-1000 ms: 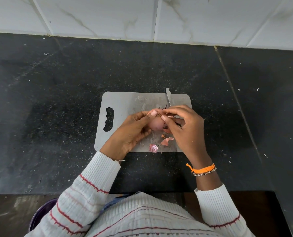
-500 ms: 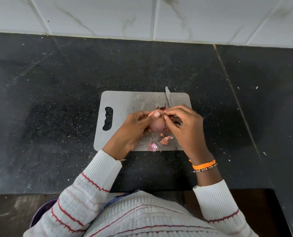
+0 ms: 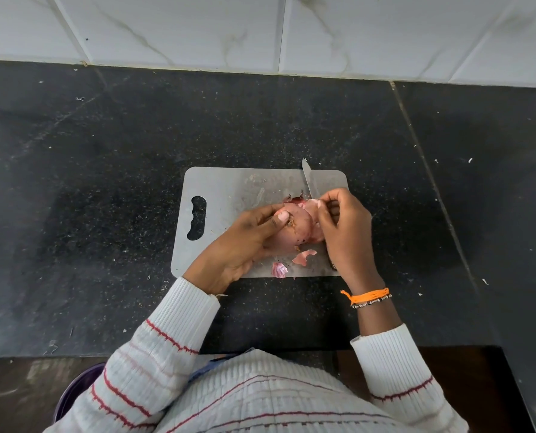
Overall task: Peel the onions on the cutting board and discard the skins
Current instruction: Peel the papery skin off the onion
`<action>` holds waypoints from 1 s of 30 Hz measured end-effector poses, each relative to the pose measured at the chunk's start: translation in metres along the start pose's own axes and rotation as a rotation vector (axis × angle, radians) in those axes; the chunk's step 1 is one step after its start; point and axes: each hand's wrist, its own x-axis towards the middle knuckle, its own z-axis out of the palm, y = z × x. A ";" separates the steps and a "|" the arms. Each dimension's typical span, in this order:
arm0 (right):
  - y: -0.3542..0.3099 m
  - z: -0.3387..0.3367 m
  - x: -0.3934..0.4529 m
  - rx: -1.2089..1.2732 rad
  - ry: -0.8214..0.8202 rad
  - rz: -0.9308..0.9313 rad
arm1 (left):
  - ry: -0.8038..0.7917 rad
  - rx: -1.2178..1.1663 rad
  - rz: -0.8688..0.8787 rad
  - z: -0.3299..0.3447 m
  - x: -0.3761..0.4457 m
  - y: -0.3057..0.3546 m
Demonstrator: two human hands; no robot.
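Observation:
A pink onion point(image 3: 297, 228) is held just above the grey cutting board point(image 3: 226, 189). My left hand point(image 3: 244, 242) grips it from the left, thumb pressed on its top. My right hand point(image 3: 346, 232) pinches a flap of pink skin point(image 3: 312, 205) lifted off the onion's far right side. Two loose skin pieces point(image 3: 304, 256) point(image 3: 279, 270) lie on the board's near edge. A knife blade point(image 3: 308, 181) lies on the board beyond my right hand, its handle hidden under that hand.
The board sits on a black speckled counter point(image 3: 104, 182) scattered with small crumbs. A white tiled wall point(image 3: 260, 29) runs along the back. A purple container rim point(image 3: 76, 392) shows at the lower left, below the counter edge, beside my sleeve.
My right hand has pulled the skin flap up and to the right, away from the onion. More of the onion's bare surface shows. My left thumb has slid a little to the left.

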 end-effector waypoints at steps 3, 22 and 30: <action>0.009 -0.001 0.001 -0.057 -0.015 0.049 | -0.027 -0.104 0.000 -0.002 -0.002 0.003; -0.026 -0.007 -0.009 0.319 -0.038 0.083 | 0.087 -0.162 0.181 0.004 0.001 0.002; -0.019 -0.009 -0.009 0.332 -0.145 0.081 | 0.078 -0.088 0.204 0.003 0.002 0.001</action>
